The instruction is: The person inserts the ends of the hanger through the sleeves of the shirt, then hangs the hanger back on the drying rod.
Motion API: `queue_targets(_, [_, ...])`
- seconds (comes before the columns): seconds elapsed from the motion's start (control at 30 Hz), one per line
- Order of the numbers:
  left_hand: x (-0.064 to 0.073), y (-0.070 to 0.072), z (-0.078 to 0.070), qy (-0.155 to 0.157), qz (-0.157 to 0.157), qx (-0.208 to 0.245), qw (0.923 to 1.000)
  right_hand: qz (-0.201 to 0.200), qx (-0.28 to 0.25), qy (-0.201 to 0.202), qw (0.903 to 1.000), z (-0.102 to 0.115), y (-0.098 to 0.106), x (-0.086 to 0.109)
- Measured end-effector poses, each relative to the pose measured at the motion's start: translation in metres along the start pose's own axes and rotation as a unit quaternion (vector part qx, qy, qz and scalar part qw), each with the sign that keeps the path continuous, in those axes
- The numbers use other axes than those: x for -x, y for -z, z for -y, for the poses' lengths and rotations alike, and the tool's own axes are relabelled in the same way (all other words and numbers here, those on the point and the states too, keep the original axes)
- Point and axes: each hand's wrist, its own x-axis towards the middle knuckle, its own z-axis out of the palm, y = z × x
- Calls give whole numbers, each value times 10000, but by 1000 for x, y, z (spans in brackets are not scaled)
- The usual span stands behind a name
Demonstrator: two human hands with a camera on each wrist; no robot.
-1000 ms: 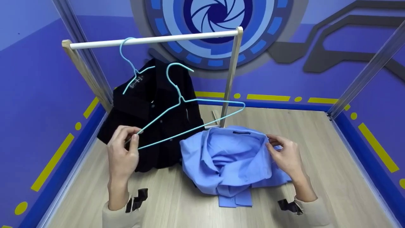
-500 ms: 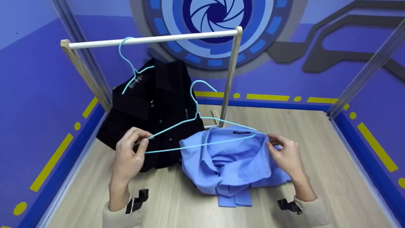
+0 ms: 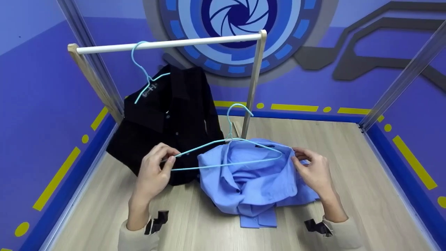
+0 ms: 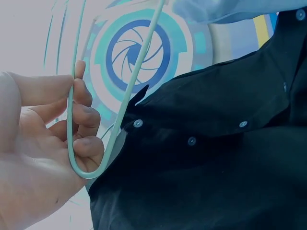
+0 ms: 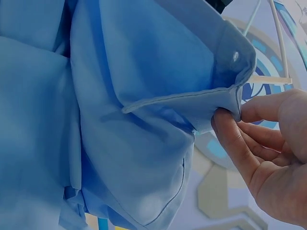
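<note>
My left hand (image 3: 155, 172) pinches one end of a light-blue clothes hanger (image 3: 198, 148). In the left wrist view the rounded end of that hanger (image 4: 88, 174) passes between thumb and fingers. Its far end lies over the collar opening of a blue shirt (image 3: 223, 195), just left of my right hand (image 3: 313, 170). That hand pinches the shirt's collar at the right side, as the right wrist view shows on the folded collar edge (image 5: 235, 91). The shirt sits bunched on the wooden tabletop with its collar open upward. Whether the hanger touches the cloth, I cannot tell.
Behind on the left, a black shirt (image 3: 184, 101) hangs on a second light-blue hanger (image 3: 148, 78) from the white bar (image 3: 167, 44) of a small wooden rack. Blue and purple walls (image 3: 348, 90) enclose the wooden tabletop (image 3: 369, 181) at the back and sides.
My left hand has moved right and slightly down, carrying the hanger from in front of the black shirt to over the blue shirt's collar. The right hand has hardly moved.
</note>
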Motion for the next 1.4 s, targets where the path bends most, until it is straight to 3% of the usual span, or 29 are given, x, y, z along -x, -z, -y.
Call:
queue_targets(0.77, [-6,-37,-4,183,705,184,9972,88,-390,-67,9992,13,-1,2])
queue_targets(1.17, [-8,-58,-9,63,932,83,9956,23,-420,228,9989,20,-3,1])
queue_targets(1.4, [-10,-69,-12,27,1045,16,9945,74,-523,179,9984,24,-5,-1])
